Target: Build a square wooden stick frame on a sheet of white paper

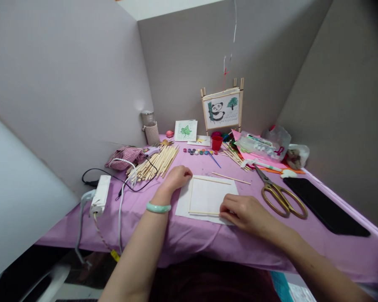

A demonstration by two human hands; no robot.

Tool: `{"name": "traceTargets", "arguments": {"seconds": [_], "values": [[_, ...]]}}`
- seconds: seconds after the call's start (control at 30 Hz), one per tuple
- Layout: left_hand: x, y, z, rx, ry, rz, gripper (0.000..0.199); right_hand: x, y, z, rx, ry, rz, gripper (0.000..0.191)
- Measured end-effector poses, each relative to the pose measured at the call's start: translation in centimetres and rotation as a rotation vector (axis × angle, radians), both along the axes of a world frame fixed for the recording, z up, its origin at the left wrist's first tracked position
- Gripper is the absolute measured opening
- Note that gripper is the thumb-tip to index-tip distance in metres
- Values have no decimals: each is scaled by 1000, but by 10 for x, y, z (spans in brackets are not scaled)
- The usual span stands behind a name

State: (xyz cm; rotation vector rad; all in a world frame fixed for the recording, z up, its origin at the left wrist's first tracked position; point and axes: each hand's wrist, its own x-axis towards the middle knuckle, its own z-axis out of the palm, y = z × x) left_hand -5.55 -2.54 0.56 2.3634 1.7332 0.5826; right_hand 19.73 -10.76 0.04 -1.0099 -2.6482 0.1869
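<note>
A sheet of white paper (208, 197) lies on the table before me. On it, three thin wooden sticks form three sides of a frame: a top stick (212, 180), a left stick (190, 197) and a bottom stick (203, 213). My left hand (177, 177), with a pale green bangle (158, 207) on its wrist, has its fingers curled by the upper left corner; what they hold is hidden. The fingers of my right hand (241, 211) are closed on the bottom stick's right end. Beyond the paper lies a loose thin stick (231, 178).
Brass-handled scissors (282, 195) and a black tablet-like slab (326, 205) lie right. A bundle of sticks (160, 161), cables and a power strip (101, 195) occupy the left. Behind are paint pots (200, 152), a red cup (217, 143) and a framed panda drawing (222, 111).
</note>
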Motion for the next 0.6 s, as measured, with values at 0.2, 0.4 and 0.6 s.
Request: {"name": "traceTargets", "arguments": {"seconds": [0.2,0.4,0.6], "values": [[0,0,0,3,1,-6,24,0,-1,-2,9,-36,-21,17],[0,-1,0,5,-5,-16,23,-1,-5,-2,1,-72,-37,17],[1,-2,2,-10,-10,-5,23,-2,-6,-4,18,-89,-48,17]]}}
